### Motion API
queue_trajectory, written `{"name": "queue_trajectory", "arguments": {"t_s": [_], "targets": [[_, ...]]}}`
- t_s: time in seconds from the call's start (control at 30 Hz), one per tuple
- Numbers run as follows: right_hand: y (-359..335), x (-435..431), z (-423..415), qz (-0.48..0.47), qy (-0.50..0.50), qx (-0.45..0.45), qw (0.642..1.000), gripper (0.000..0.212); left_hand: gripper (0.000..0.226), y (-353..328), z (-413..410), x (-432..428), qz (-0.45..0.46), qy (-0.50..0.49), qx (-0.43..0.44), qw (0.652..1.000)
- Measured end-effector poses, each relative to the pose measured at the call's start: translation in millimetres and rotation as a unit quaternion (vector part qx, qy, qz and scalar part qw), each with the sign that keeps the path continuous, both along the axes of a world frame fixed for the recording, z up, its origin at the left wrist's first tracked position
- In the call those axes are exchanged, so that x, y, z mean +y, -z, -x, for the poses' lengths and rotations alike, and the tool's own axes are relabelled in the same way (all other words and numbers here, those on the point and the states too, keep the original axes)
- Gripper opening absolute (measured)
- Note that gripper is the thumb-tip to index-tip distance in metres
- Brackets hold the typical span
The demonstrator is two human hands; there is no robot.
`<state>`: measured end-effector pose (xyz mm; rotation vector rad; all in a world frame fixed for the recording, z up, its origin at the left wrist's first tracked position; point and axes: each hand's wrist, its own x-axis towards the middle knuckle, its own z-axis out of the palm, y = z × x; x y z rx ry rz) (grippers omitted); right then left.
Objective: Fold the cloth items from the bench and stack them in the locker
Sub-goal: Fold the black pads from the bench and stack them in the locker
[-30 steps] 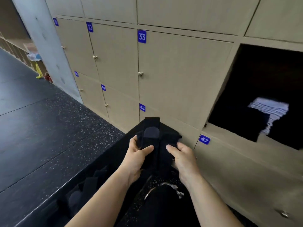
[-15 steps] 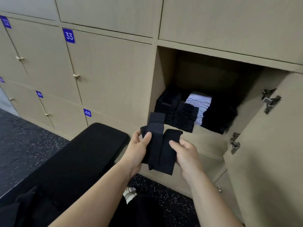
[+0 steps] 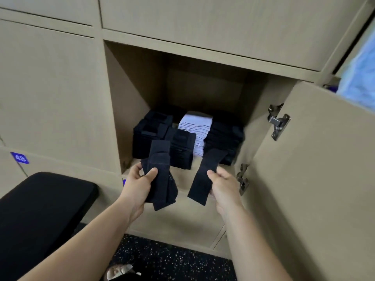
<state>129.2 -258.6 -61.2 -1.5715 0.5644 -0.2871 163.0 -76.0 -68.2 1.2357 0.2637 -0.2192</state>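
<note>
My left hand (image 3: 140,183) grips a folded bundle of dark navy cloth (image 3: 160,175) just below the open locker's (image 3: 129,94) front lip. My right hand (image 3: 223,185) holds a separate folded navy cloth strip (image 3: 205,177), tilted, its upper end reaching the locker opening. Inside the locker sit stacks of folded dark cloths (image 3: 150,134), another dark stack (image 3: 181,151) in front, a pale lilac stack (image 3: 195,130) in the middle, and a dark pile (image 3: 225,140) on the right. The black padded bench (image 3: 40,207) is at lower left.
The locker door (image 3: 316,179) stands open at the right with metal hinges (image 3: 278,122). Closed beige locker doors, one numbered 48 (image 3: 20,158), fill the left. Speckled black floor (image 3: 172,260) lies below. A blurred light blue thing (image 3: 361,78) is at upper right.
My view swung right and came closer to the open locker. The cloths, held together before, have been split: one bundle in my left hand, one strip in my right, both raised toward the opening.
</note>
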Motion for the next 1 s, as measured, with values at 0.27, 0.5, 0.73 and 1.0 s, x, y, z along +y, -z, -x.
{"name": "queue_trajectory", "arguments": {"t_s": [0.27, 0.5, 0.73, 1.0], "targets": [[19.5, -46.7, -77.9, 0.360, 0.022, 0.011, 0.933, 0.028, 0.027, 23.7, -48.5, -9.5, -0.022, 0.017, -0.009, 1.000], [78.0, -70.1, -115.8, 0.610, -0.061, 0.122, 0.781, 0.059, 0.026, 41.6, -70.4, -13.4, -0.022, 0.039, -0.011, 0.999], [119.0, -79.7, -118.7, 0.646, -0.132, 0.228, 0.716, 0.060, 0.017, 60.1, -75.7, -8.6, -0.036, 0.064, -0.019, 0.997], [130.4, -68.4, -114.9, 0.593, -0.122, 0.210, 0.768, 0.059, 0.018, 66.2, -73.7, -9.2, -0.026, 0.071, -0.018, 0.997]]}}
